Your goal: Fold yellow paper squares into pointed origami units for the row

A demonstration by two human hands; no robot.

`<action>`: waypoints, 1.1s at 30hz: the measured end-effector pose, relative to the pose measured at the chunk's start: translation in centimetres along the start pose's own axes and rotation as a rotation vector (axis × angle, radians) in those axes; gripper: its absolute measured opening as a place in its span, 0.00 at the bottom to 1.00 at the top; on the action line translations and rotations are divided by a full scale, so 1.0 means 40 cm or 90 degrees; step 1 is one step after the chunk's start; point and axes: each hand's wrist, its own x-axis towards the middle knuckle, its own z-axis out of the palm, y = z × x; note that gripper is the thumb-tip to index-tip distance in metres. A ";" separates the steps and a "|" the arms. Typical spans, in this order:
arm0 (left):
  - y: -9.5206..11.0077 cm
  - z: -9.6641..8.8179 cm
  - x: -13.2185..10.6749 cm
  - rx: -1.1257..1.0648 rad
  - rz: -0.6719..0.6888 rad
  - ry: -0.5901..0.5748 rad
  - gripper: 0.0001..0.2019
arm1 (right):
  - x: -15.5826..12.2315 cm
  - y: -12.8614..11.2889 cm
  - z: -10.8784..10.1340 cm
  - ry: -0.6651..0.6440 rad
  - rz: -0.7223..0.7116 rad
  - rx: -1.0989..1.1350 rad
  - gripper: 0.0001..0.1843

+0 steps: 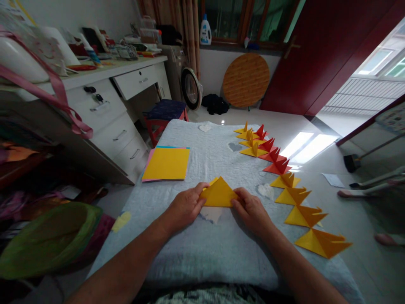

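Between my two hands is a yellow sheet of origami paper [220,195], folded into a triangle with its point away from me. My left hand [189,202] pinches its left corner, thumb on the near side. At the right corner, my right hand [249,205] grips the paper in the same way. Beyond my left hand lies a stack of square coloured paper [167,164], yellow on top with pink and blue edges showing. Folded yellow paper cranes [303,216] and red paper cranes [276,159] stand in rows along the table's right side.
A pale blue cloth with heart patches covers the table [202,245]. A stool [166,110] stands past its far left corner, near a white desk [104,114]. To the left is a green-lined bin [50,240]. A round wooden board [246,80] leans against the far wall.
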 end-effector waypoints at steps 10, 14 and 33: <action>-0.029 0.033 0.013 0.101 0.004 -0.003 0.20 | 0.014 0.010 0.030 0.045 0.011 -0.050 0.05; -0.021 0.032 0.016 0.157 -0.014 -0.030 0.20 | 0.015 0.009 0.029 0.021 0.009 -0.088 0.07; -0.009 0.027 0.028 0.174 -0.080 -0.062 0.23 | 0.022 0.014 0.026 0.025 0.034 -0.080 0.10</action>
